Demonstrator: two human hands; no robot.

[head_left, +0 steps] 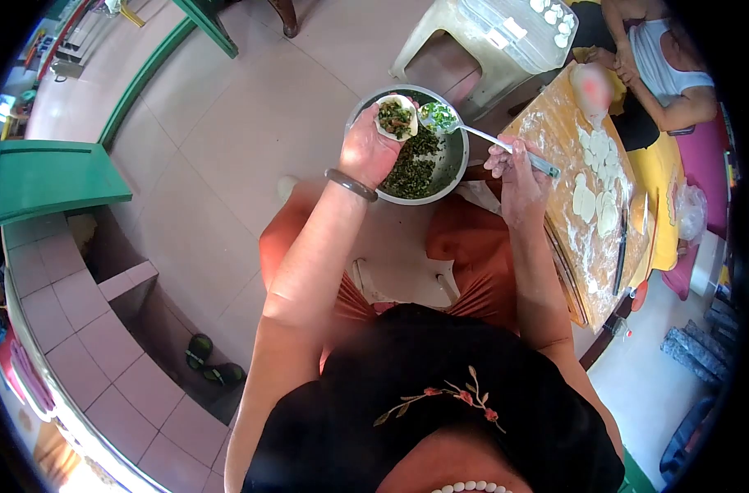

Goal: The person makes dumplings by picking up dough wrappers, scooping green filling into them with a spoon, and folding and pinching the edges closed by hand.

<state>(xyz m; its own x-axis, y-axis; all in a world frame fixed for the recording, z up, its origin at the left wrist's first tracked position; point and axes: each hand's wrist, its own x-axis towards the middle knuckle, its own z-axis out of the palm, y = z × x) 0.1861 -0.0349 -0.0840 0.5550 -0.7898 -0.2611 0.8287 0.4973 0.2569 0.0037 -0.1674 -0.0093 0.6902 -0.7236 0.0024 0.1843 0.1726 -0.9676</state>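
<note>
My left hand [369, 149] cups a round dumpling wrapper [397, 117] with chopped green filling heaped on it. In my right hand [518, 177] is a long-handled spoon [491, 139], its bowl at the left end and carrying some green filling. Beneath both sits a metal bowl [460, 168], with more chopped filling [409, 171] spread over its bottom. The spoon's bowl is just right of the wrapper, over the far rim area; whether the two touch I cannot tell. My left palm's underside is hidden.
To the right, a floured wooden board [547, 135] bears several flat wrappers [602, 160] and a dark stick [622, 252]. Another person [670, 62] sits beyond it. A plastic stool [432, 37] at the back holds a clear tray [506, 20] with several white pieces.
</note>
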